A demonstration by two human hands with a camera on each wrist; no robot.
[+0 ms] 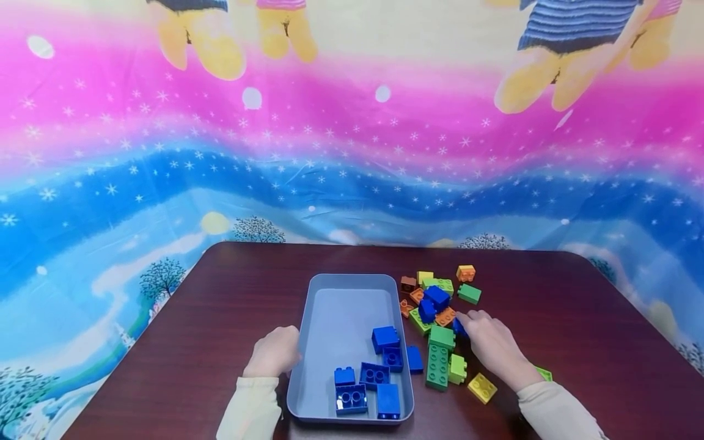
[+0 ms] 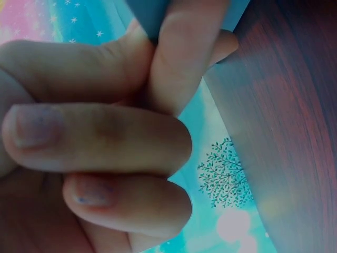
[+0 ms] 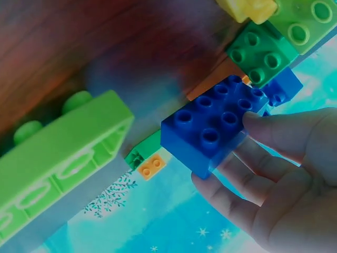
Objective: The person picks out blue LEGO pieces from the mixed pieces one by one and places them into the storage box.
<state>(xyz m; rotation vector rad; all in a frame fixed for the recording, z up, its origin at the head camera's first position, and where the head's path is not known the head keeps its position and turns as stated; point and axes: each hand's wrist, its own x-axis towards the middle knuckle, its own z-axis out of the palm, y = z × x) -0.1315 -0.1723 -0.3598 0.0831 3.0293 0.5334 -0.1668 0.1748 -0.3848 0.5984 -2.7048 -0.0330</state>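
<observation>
At the tray's left rim, my left hand (image 1: 273,351) grips the long grey-blue tray (image 1: 330,342). The left wrist view shows a tray corner (image 2: 149,15) between thumb and index finger, the other fingers curled. Several blue bricks (image 1: 388,400) lie in the tray's near right part. My right hand (image 1: 492,342) is at the pile right of the tray. In the right wrist view it pinches a studded blue toy brick (image 3: 210,118) between thumb and fingers; from the head view, fingers mostly hide that brick. Two other blue bricks (image 1: 437,297) lie on the pile.
Green bricks (image 1: 437,366), a yellow brick (image 1: 482,388), and orange pieces (image 1: 465,273) lie right of the tray. A blue brick (image 1: 415,359) sits just outside its right wall. The dark wooden table (image 1: 231,293) ends at a printed cloth (image 1: 352,153).
</observation>
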